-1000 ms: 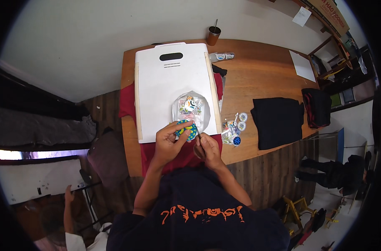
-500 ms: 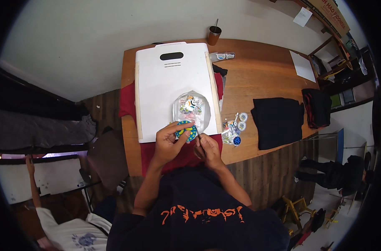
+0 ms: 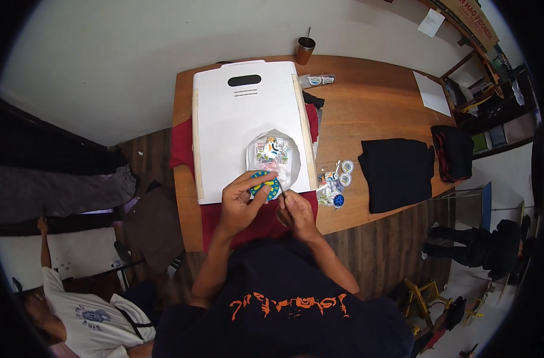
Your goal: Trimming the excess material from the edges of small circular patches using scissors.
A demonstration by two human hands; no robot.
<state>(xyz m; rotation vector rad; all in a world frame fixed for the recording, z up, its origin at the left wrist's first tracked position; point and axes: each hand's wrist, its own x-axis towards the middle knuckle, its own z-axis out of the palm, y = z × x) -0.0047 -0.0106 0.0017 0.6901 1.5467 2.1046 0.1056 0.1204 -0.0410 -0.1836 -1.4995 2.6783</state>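
Between the thumb and fingers of my left hand point(image 3: 241, 200) is a round blue-green patch point(image 3: 263, 185) with yellow marks. My right hand point(image 3: 298, 213) is closed around what look like small scissors point(image 3: 282, 192), their thin dark blades at the patch's right edge and the handles mostly hidden. Both hands are over the near edge of a white board point(image 3: 224, 137). Just beyond them lies a round white dish point(image 3: 293, 173) with colourful stickers or patches point(image 3: 273, 152) and clear plastic in it.
Right of the board lie small packaged round patches point(image 3: 338, 200) and folded black cloth point(image 3: 397, 176). Dark red fabric point(image 3: 215, 224) sticks out under the board. A brown cup point(image 3: 305, 51) stands at the wooden table's point(image 3: 367, 101) far edge. Another person point(image 3: 99, 316) is at lower left.
The patch has turned and tilted slightly in my left hand; the scissors stay at its edge. At lower left the other person has leaned further into view.
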